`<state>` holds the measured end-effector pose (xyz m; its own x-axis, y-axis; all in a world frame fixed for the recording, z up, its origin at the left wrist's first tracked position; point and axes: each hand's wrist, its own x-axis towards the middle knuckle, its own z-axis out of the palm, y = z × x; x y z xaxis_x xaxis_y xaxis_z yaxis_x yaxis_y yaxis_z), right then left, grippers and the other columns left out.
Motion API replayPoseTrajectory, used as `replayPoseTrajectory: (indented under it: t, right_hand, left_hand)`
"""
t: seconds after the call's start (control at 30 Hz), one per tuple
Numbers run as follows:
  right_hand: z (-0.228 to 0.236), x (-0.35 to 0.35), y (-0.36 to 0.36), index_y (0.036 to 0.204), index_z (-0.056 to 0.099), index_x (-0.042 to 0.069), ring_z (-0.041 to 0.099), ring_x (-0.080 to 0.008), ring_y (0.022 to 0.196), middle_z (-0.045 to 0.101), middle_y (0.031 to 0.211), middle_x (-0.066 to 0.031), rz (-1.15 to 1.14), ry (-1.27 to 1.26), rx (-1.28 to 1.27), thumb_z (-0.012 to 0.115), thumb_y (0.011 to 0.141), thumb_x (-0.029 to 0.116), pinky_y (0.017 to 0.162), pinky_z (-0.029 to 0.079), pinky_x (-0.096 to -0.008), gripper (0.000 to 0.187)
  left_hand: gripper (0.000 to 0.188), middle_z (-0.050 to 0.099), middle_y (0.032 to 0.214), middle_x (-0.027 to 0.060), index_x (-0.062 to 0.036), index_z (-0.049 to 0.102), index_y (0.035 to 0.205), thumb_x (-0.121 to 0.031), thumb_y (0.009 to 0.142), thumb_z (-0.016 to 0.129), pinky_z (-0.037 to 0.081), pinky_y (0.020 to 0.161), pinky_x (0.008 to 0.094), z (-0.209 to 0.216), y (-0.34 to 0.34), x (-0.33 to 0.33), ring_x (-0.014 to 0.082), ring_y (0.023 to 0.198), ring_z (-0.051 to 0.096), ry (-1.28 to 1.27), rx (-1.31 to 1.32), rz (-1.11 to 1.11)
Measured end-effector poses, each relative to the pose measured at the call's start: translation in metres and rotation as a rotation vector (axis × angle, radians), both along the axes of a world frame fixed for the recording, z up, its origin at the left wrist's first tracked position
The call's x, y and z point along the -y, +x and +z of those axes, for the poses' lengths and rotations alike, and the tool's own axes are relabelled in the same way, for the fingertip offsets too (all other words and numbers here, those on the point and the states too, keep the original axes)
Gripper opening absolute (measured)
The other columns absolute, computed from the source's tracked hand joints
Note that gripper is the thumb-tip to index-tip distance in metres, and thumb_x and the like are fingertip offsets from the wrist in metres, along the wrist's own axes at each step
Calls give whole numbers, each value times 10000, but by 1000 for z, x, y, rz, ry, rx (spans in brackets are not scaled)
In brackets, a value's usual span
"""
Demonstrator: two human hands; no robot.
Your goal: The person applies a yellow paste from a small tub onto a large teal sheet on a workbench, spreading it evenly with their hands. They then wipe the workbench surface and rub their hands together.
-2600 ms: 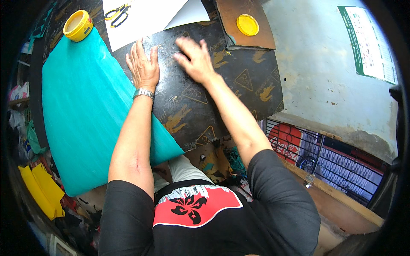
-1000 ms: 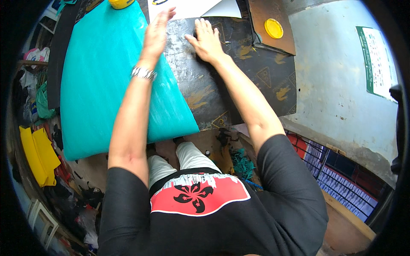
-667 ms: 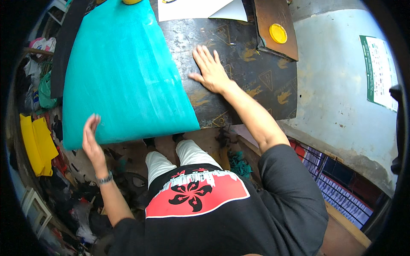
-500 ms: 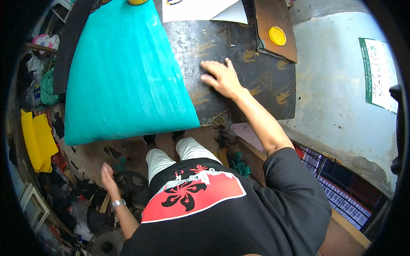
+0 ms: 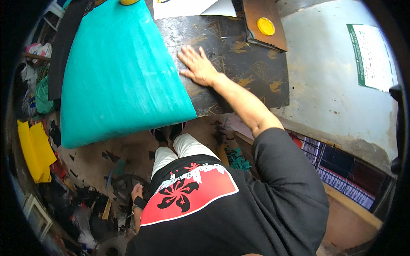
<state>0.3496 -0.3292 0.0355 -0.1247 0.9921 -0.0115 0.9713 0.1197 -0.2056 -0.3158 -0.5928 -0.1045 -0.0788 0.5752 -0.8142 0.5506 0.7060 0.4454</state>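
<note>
My right hand [image 5: 199, 67] is open, its fingers spread over the dark printed tabletop [image 5: 239, 64]. Its fingertips are close to the right edge of a big teal sheet [image 5: 124, 77], which covers the left of the table and curves down over the front edge. My left hand [image 5: 137, 193] hangs low beside my black shirt, fingers curled in. A small dark patch [image 5: 139, 202] lies against it; whether the hand grips it or anything else is too small to make out.
A brown board [image 5: 267, 36] with a yellow lid [image 5: 265, 26] lies at the far right, near the wall. White sheets [image 5: 192, 8] and a yellow container [image 5: 128, 1] are at the back. Yellow material [image 5: 36, 149] and scraps clutter the left floor; a dark wheel [image 5: 124, 187] sits near my left hand.
My right hand has moved left toward the teal sheet, its fingers spreading. My left hand has come down and in toward my side, its fingers curling. The view has shifted slightly.
</note>
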Motion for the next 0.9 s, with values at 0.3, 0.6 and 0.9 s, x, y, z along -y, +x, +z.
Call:
replayPoseTrajectory:
  t: [0.3,0.6,0.9]
  right_hand:
    - [39,45,65,1432,342,33,244,-307,1417,310,1500,-187,-577,169,-241,485,951,440,1157,201,-416,646]
    - [-15,-49,111,1491,223,60,72,-309,1464,154,1566,-173,-598,57,4,412,900,631,1130,4,-610,843]
    - [3,30,45,1478,253,52,98,-320,1458,161,1559,-185,-223,-30,70,468,875,619,1111,31,-648,855]
  left_hand:
    - [405,625,1187,84,10,560,1264,-259,960,571,498,837,278,13,11,-131,152,956,608,29,40,-17]
    - [379,659,968,73,-2,625,1184,-306,968,554,514,749,280,39,19,-58,139,810,615,-5,-104,96]
    - [414,655,886,62,-26,643,1157,-368,934,577,507,676,304,-15,69,13,154,734,596,-96,-14,72]
